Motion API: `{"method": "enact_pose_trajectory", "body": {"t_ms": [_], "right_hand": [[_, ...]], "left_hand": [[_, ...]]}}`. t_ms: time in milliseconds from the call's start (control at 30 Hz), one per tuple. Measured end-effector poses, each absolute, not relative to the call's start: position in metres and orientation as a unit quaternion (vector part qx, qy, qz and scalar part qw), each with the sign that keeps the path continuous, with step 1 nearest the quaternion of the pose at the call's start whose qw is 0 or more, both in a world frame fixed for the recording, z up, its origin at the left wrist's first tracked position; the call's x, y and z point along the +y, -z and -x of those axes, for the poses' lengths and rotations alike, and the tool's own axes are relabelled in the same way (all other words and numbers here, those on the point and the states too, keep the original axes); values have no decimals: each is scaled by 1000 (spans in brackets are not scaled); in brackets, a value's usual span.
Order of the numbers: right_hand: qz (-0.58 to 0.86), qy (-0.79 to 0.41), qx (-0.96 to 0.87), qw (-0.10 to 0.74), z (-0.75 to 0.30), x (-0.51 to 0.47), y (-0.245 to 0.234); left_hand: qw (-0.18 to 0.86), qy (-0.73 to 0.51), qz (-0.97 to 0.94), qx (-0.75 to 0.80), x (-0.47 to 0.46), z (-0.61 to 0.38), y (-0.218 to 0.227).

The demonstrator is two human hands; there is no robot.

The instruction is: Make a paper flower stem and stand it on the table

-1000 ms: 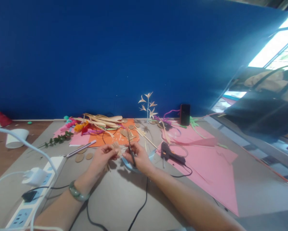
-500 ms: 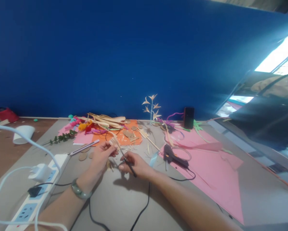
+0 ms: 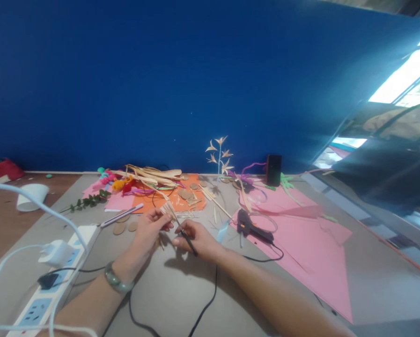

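Observation:
Over the middle of the table my left hand [image 3: 149, 230] pinches a pale, fanned piece of dried husk [image 3: 166, 207] between thumb and fingers. My right hand [image 3: 197, 241], just beside it, grips a slim tool with a black handle [image 3: 188, 242] and a thin greyish shaft. The tool slants up to the left, its tip close to the husk piece; whether they touch I cannot tell. Small straw scraps [image 3: 159, 242] lie beneath the hands. Behind them stands a stem with several pale straw flowers [image 3: 219, 157].
A black glue gun [image 3: 254, 227] rests on pink paper [image 3: 311, 257] at right. Left are a white power strip [image 3: 60, 276] with cables, a pen-like cutter [image 3: 121, 215] and round wooden discs [image 3: 119, 228]. Dried husk strips [image 3: 153, 175] and orange paper [image 3: 199, 204] lie behind. A dark phone-like block [image 3: 273, 170] stands upright.
The whole view has shifted slightly. Both hands keep nearly the same pose, with the husk piece and the slim tool still held.

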State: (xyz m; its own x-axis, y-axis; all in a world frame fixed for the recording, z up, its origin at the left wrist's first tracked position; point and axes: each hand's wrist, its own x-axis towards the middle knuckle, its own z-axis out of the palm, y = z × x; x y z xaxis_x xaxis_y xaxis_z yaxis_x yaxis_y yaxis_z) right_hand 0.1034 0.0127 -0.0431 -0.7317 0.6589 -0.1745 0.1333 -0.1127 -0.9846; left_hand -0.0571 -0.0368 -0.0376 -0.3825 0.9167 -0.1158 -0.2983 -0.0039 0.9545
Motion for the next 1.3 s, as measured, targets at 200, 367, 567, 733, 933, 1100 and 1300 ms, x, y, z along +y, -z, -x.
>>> {"method": "enact_pose_trajectory", "body": {"t_ms": [200, 367, 567, 733, 933, 1100, 1300], "right_hand": [[314, -667, -647, 195, -104, 13, 46], [328, -668, -639, 193, -103, 14, 47], [337, -661, -641, 195, -103, 16, 50], [338, -669, -630, 205, -103, 16, 53], [330, -680, -618, 216, -103, 15, 54], [323, -684, -617, 217, -103, 14, 52], [322, -689, -612, 216, -103, 14, 51]], "left_hand": [[475, -642, -286, 530, -36, 56, 38], [482, -648, -265, 528, -36, 55, 35], [484, -650, -262, 525, -37, 55, 33], [491, -646, -254, 525, -36, 55, 32], [503, -645, -244, 521, -36, 55, 33], [537, -622, -258, 508, -38, 53, 36], [553, -608, -254, 509, -40, 51, 33]]}}
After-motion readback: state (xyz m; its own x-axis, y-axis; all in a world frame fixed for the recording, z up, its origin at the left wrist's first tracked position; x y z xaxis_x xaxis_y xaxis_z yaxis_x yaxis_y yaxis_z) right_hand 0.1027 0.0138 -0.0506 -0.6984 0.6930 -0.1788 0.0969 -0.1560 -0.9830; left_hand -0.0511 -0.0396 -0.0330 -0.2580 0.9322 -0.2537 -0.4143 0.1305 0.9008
